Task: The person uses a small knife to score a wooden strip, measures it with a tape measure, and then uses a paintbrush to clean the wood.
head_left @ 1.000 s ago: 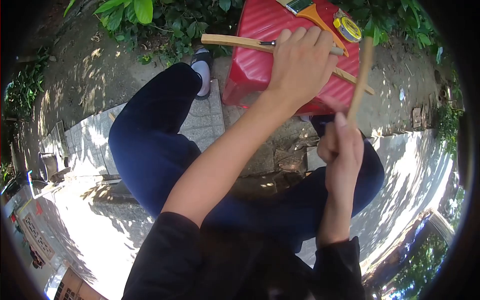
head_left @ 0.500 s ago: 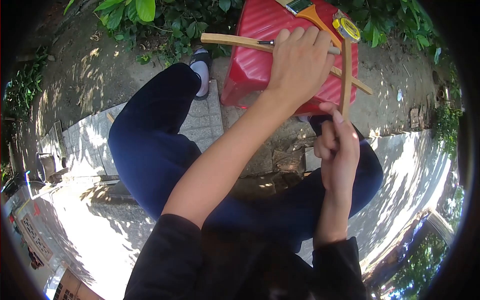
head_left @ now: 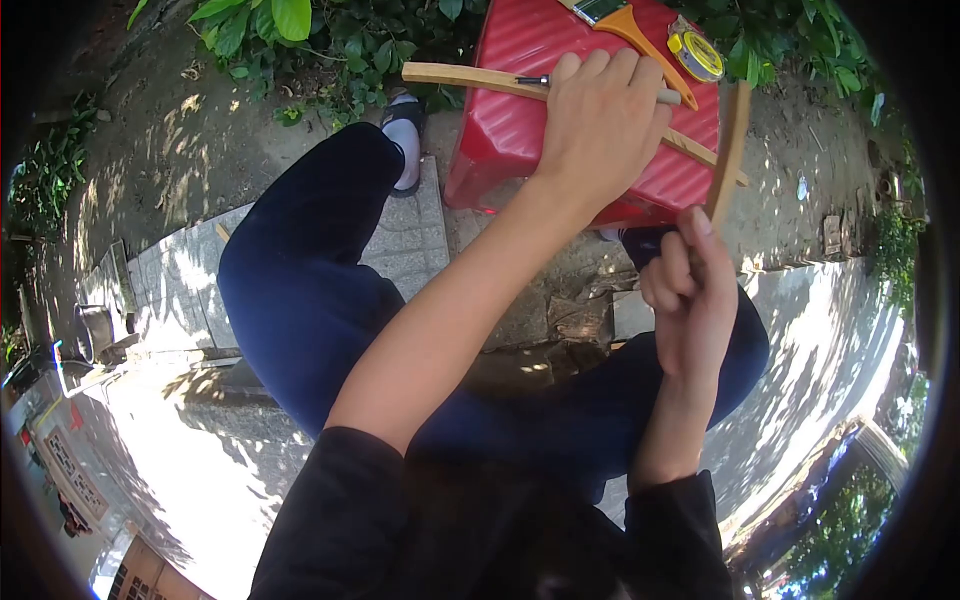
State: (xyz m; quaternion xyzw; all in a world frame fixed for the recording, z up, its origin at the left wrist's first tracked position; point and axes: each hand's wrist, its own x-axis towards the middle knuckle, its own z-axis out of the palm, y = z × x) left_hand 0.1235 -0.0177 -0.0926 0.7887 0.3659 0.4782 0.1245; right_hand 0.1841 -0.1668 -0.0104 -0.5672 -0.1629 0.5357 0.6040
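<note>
My left hand is closed over a wooden strip lying across a red plastic stool. Also under that palm is a slim tool with a dark metal tip; its grey rounded end pokes out on the other side, and the rest is covered. Between the thumb and fingers of my right hand is the lower end of a second wooden strip, which looks curved and stands beside the stool's right edge. A paintbrush with an orange handle and a yellow tape measure rest on the stool.
Leafy plants grow behind the stool. My legs are spread on either side, with a sandalled foot near the stool's left. Paving slabs and bare soil cover the ground.
My right hand has shifted right with its wooden strip, which has moved off the stool top and away from the tape measure. My left hand is nearly still.
</note>
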